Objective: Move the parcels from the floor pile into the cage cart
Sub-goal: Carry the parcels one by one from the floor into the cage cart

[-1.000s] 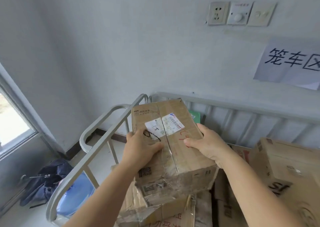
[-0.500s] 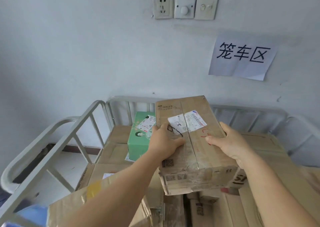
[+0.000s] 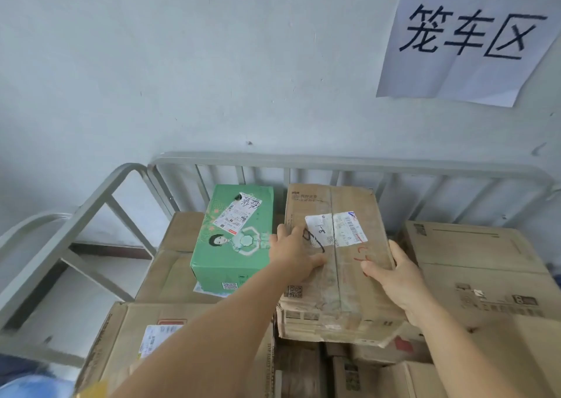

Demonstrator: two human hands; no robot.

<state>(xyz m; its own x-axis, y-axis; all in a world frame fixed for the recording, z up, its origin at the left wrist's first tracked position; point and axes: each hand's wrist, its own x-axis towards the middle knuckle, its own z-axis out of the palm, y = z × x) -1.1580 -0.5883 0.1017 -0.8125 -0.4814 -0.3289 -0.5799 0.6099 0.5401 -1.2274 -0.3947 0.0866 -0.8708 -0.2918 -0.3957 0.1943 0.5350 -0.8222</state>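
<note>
I hold a brown parcel (image 3: 334,261) in the middle of the frame, over other boxes in the cage cart (image 3: 349,162). My left hand (image 3: 296,253) grips its left edge. My right hand (image 3: 394,273) grips its right edge. A green box (image 3: 233,239) sits just left of it.

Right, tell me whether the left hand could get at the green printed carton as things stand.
Probably yes. The left hand sits right beside the green printed carton, whose top and near face are uncovered, but it grips the brown taped cardboard parcel together with the right hand, so it must let go first.
</note>
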